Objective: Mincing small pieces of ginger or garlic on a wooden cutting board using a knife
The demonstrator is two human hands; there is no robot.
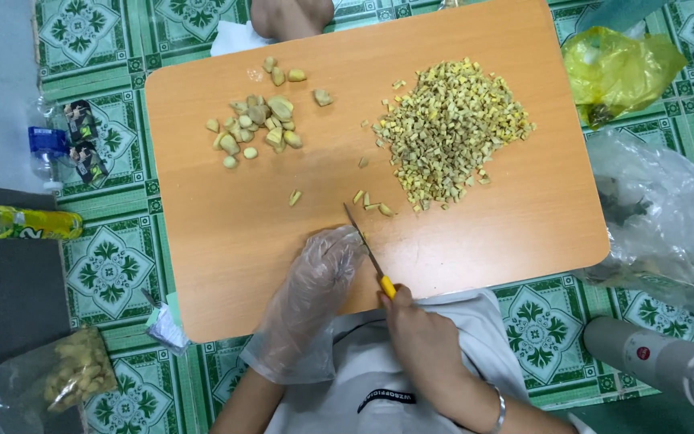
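Observation:
My right hand [421, 337] grips the yellow handle of a thin knife [365, 246], its blade pointing up-left over the orange wooden board [234, 241]. My left hand [315, 281], in a clear plastic glove, rests on the board right beside the blade with fingers curled; whether a piece lies under them is hidden. A few cut strips [369, 202] lie just beyond the knife tip. A large heap of small diced yellow pieces [450, 130] sits at the right of the board. Whole peeled chunks [257, 126] lie at the upper left.
Another person's hand [291, 16] shows at the board's far edge. A yellow plastic bag [620, 68] and clear plastic bags [668, 217] lie right. Left are two bottles [22, 223], and a bag of pale chunks [66, 371]. A grey cylinder [660, 362] lies at lower right.

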